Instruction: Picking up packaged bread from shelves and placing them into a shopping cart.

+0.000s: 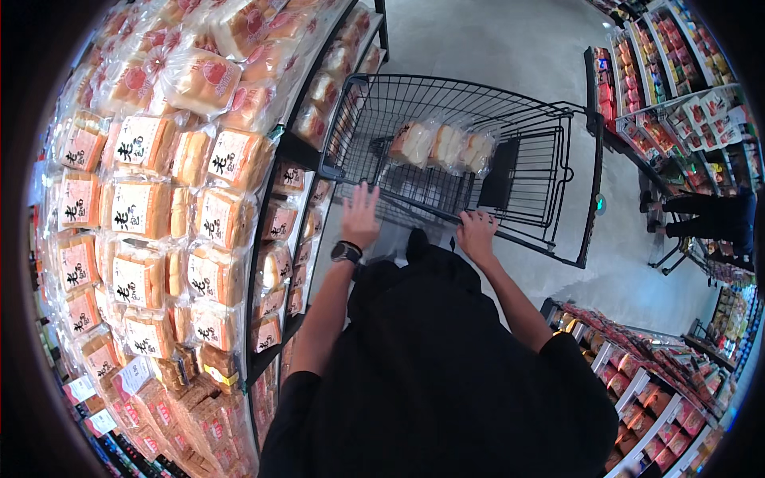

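Observation:
Before me stands a black wire shopping cart (541, 230), its side towards my body. My right hand (478, 232) is curled over the near top rail of the cart. Slightly blurred, my left hand (360, 216) has its fingers spread near the cart's near left corner and holds nothing; whether it touches the rail, I cannot tell. A dark watch (345, 253) is on my left wrist. Inside the cart, three clear-wrapped packs of bread sit side by side: a left pack (410, 143), a middle pack (447, 145) and a right pack (480, 153).
A tall bread display (140, 209) with several stacked, clear-wrapped loaves rises close on my left. Its lower shelves (287, 239) hold more bread. Beyond the cart stretches grey floor (478, 33). At right, a person in dark trousers (705, 216) stands by packed shelves (663, 60).

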`<move>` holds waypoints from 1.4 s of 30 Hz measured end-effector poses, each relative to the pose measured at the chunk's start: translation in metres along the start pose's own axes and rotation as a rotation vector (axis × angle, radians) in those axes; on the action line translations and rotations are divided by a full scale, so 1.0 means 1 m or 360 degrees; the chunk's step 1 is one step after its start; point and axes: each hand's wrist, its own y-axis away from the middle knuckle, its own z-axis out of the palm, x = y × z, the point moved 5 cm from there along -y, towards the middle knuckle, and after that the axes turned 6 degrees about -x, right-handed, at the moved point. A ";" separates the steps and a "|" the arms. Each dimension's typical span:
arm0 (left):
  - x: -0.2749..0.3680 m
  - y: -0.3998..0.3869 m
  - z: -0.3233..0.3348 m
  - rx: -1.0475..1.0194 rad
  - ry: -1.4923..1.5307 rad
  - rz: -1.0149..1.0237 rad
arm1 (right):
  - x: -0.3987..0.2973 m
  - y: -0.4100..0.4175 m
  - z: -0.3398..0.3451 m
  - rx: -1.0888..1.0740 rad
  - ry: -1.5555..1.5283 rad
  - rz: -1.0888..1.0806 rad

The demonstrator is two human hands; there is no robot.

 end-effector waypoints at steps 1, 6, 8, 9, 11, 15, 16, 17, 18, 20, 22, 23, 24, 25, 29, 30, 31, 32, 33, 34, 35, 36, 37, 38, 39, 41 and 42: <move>0.013 0.004 0.001 0.0048 0.0111 0.0101 | -0.001 0.000 0.000 0.0003 -0.0001 0.0008; 0.018 0.018 -0.006 -0.0219 0.0349 0.0001 | -0.003 -0.015 0.018 -0.0643 -0.0069 0.0294; 0.003 0.027 -0.004 -0.0206 0.0329 0.0048 | -0.014 -0.026 0.023 -0.0858 -0.0178 0.0348; -0.004 0.033 -0.001 -0.0218 0.0327 0.0060 | -0.013 -0.034 0.027 -0.1054 -0.0273 0.0397; 0.026 -0.004 -0.012 -0.0222 0.0362 0.0193 | 0.067 -0.042 0.056 -0.0967 -0.0584 0.0495; 0.009 0.001 -0.018 -0.0148 0.0188 0.0396 | 0.041 -0.080 0.048 -0.0734 -0.1660 0.0733; -0.004 0.010 -0.010 -0.0121 0.0250 0.0422 | 0.004 -0.089 0.041 -0.0793 -0.2192 0.0894; 0.002 0.010 -0.010 -0.0135 0.0256 0.0438 | -0.004 -0.098 0.039 -0.0785 -0.2193 0.0916; 0.008 0.008 -0.012 -0.0136 0.0332 0.0402 | -0.004 -0.113 0.038 -0.0473 -0.2848 0.1251; 0.013 -0.001 -0.021 -0.0131 0.0471 0.0347 | -0.011 -0.147 0.050 -0.0066 -0.3497 0.1577; 0.019 -0.012 -0.041 -0.0181 0.0466 0.0332 | -0.019 -0.171 0.084 0.0250 -0.4042 0.1948; 0.024 -0.018 -0.046 -0.0217 0.0470 0.0304 | -0.017 -0.179 0.108 0.0278 -0.4126 0.2012; 0.032 -0.025 -0.052 -0.0128 0.0450 0.0356 | -0.006 -0.186 0.132 0.0318 -0.4215 0.2058; 0.047 -0.038 -0.059 -0.0124 0.0444 0.0400 | 0.013 -0.194 0.155 0.0192 -0.4361 0.1722; 0.036 -0.041 -0.057 -0.0247 0.0454 0.0320 | -0.039 -0.221 0.237 0.0573 -0.4445 0.2645; 0.038 -0.054 -0.051 -0.0317 0.0453 0.0276 | -0.034 -0.235 0.252 0.0595 -0.4470 0.2683; 0.038 -0.061 -0.052 -0.0369 0.0424 0.0261 | -0.040 -0.242 0.262 0.0532 -0.4600 0.2463; 0.039 -0.069 -0.052 -0.0443 0.0531 0.0246 | -0.043 -0.251 0.270 0.0492 -0.4718 0.2231; 0.038 -0.070 -0.053 -0.0530 0.0650 0.0211 | -0.049 -0.251 0.278 0.0498 -0.4715 0.2332; 0.039 -0.074 -0.056 -0.0535 0.0582 0.0204 | -0.048 -0.265 0.276 0.0602 -0.4787 0.2155; 0.041 -0.078 -0.055 -0.0580 0.0580 0.0179 | -0.043 -0.279 0.274 0.0710 -0.4841 0.1961; 0.045 -0.084 -0.053 -0.0628 0.0593 0.0232 | -0.037 -0.288 0.273 0.0756 -0.5006 0.1820; 0.046 -0.090 -0.050 -0.0667 0.0598 0.0284 | -0.041 -0.294 0.274 0.0763 -0.5007 0.1870; 0.046 -0.097 -0.046 -0.0696 0.0594 0.0271 | -0.043 -0.299 0.275 0.0762 -0.4827 0.1843; 0.054 -0.103 -0.042 -0.0725 0.0675 0.0362 | -0.034 -0.297 0.282 0.0792 -0.4638 0.1802; 0.059 -0.112 -0.033 -0.0779 0.0763 0.0454 | -0.025 -0.294 0.299 0.0852 -0.4616 0.1876; 0.059 -0.116 -0.027 -0.0794 0.0808 0.0482 | -0.015 -0.296 0.309 0.0893 -0.4601 0.1907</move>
